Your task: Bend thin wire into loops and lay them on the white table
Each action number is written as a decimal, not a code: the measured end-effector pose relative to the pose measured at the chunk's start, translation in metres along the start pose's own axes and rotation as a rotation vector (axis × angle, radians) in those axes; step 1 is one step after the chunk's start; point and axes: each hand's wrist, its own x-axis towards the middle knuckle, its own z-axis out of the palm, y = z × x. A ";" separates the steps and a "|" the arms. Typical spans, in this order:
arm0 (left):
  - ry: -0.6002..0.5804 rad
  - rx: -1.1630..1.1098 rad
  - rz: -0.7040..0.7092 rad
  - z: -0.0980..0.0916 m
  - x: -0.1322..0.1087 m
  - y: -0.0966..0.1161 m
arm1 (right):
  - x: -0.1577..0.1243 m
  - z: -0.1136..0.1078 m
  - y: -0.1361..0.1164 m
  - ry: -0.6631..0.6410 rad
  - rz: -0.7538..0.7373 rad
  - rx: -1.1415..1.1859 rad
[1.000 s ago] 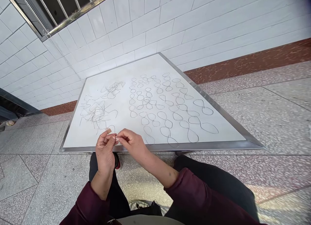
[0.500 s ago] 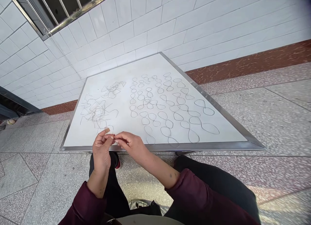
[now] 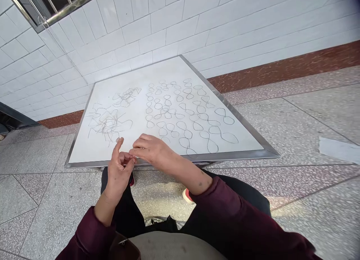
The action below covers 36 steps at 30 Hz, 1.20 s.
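Note:
My left hand [image 3: 119, 170] and my right hand [image 3: 152, 150] meet at the near edge of a low white table [image 3: 126, 76]. Their fingertips pinch together on a piece of thin dark wire that is mostly hidden between them. My left index finger sticks up, with a plaster on its tip. Several finished wire loops shaped like a figure eight [image 3: 185, 114] lie in rows on the right half of the table. A tangle of unbent wire [image 3: 108, 123] lies on the left half, just beyond my left hand.
The table has a metal rim [image 3: 239, 155] and stands on a speckled stone floor [image 3: 309, 117]. A white tiled wall [image 3: 197, 24] rises behind it, with a barred window [image 3: 53, 1] at top left. My knees and a red-soled shoe [image 3: 188, 195] are under the table's near edge.
Both hands stay pinched together and have shifted slightly up over the table's edge. My right hand has turned palm down. The camera has tilted down and right.

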 end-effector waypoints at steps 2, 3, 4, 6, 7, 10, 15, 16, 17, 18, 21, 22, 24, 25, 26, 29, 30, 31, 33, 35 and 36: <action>-0.006 -0.011 -0.012 -0.003 -0.001 0.000 | 0.000 0.001 -0.002 -0.032 -0.009 -0.029; -0.009 -0.014 -0.022 -0.004 -0.001 0.000 | 0.000 0.002 -0.002 -0.027 0.004 -0.037; -0.017 -0.018 -0.033 -0.005 -0.001 0.000 | 0.000 0.004 -0.003 -0.009 0.029 -0.041; -0.037 -0.025 -0.054 -0.005 -0.002 0.001 | -0.002 0.007 -0.004 0.049 0.094 -0.037; -0.039 -0.029 -0.061 -0.005 -0.002 0.001 | -0.002 0.008 -0.004 0.072 0.118 -0.032; -0.014 -0.027 -0.061 -0.003 -0.003 0.002 | -0.005 0.012 -0.001 0.108 0.147 -0.011; -0.005 -0.037 -0.088 -0.001 0.001 0.004 | -0.010 0.015 0.009 0.155 0.242 0.147; -0.012 -0.051 -0.107 -0.001 0.002 0.004 | -0.011 0.015 0.011 0.147 0.249 0.185; -0.026 -0.062 -0.127 -0.001 0.003 0.005 | -0.012 0.015 0.013 0.144 0.257 0.212; -0.046 -0.067 -0.146 -0.002 0.004 0.005 | -0.013 0.015 0.014 0.147 0.270 0.226; -0.098 -0.040 -0.166 -0.003 0.005 0.005 | -0.016 0.014 0.016 0.159 0.313 0.222; -0.101 -0.028 -0.156 -0.003 0.005 0.005 | -0.017 0.014 0.016 0.156 0.321 0.221; -0.099 -0.004 -0.125 -0.002 0.004 0.003 | -0.018 0.014 0.015 0.157 0.322 0.238; -0.091 0.005 -0.105 -0.001 0.003 0.003 | -0.018 0.014 0.015 0.164 0.320 0.252; -0.079 0.011 -0.085 -0.001 0.002 0.002 | -0.018 0.013 0.015 0.171 0.318 0.265; -0.033 0.022 -0.038 0.002 0.000 0.003 | -0.018 0.012 0.014 0.176 0.318 0.282; -0.015 0.023 -0.029 0.002 0.000 0.003 | -0.018 0.011 0.014 0.173 0.321 0.288; 0.000 0.023 -0.025 0.003 0.000 0.004 | -0.018 0.011 0.014 0.171 0.321 0.298; 0.026 0.020 -0.026 0.003 -0.001 0.005 | -0.017 0.011 0.015 0.171 0.312 0.326; 0.035 0.016 -0.040 0.002 -0.001 0.005 | -0.017 0.012 0.015 0.171 0.299 0.347; 0.035 0.018 -0.045 0.002 -0.001 0.004 | -0.017 0.012 0.014 0.169 0.297 0.351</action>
